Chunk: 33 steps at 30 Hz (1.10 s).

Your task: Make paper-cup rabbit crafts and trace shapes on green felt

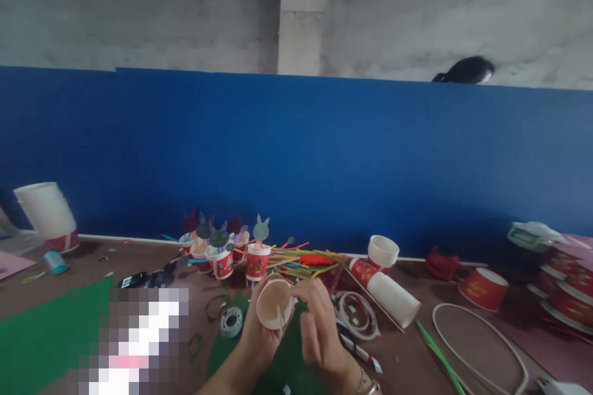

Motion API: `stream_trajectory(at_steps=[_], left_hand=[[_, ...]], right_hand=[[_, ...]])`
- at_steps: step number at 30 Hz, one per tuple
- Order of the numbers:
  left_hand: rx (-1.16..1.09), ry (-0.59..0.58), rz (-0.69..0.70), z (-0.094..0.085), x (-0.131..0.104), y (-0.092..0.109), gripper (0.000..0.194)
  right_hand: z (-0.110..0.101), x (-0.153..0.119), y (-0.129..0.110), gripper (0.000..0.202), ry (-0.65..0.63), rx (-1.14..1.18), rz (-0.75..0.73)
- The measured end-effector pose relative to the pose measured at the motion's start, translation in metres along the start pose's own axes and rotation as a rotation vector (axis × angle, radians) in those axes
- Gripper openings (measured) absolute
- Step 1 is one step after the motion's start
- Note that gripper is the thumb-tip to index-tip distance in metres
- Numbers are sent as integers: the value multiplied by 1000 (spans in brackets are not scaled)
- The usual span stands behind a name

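You get dim, diffuse light: the blue partition darkens toward its base, soft shading lines the paper cup, and coarse pixelation masks some tabletop at lower left.

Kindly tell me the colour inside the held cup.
The cup is pale cream inside; see head view.

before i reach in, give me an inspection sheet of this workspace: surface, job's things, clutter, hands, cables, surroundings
Surface: brown table; green sheet at left.
Job's things: paper cup, tilted, mouth toward the camera; thin stick inside.
Clutter: decorated cups and coloured sticks behind the hands; cup stack on its side, at right.
Left hand: holds the cup.
Right hand: beside the rim; contact unclear.
Cables: white coil and wide white loop at right; cannot tell whether either is a cable.
Surroundings: blue partition, grey wall, top of a person's head above the partition.
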<state>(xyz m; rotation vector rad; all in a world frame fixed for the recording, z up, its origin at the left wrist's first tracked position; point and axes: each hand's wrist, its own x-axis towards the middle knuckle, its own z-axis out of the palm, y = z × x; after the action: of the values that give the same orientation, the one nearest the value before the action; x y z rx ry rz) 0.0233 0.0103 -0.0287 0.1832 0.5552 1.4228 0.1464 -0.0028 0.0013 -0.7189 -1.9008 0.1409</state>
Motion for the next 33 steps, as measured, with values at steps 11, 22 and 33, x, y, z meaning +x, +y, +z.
stream_trajectory(at_steps=[11,22,33], left_hand=[[164,-308,-575,4,-15,22,38],[172,-587,-346,-5,-10,24,48],[498,-452,155,9,-12,11,57]], right_hand=[[-9,13,42,36,-321,-34,253],[-58,3,104,22,-19,-394,589],[-40,28,22,19,-302,275,552]])
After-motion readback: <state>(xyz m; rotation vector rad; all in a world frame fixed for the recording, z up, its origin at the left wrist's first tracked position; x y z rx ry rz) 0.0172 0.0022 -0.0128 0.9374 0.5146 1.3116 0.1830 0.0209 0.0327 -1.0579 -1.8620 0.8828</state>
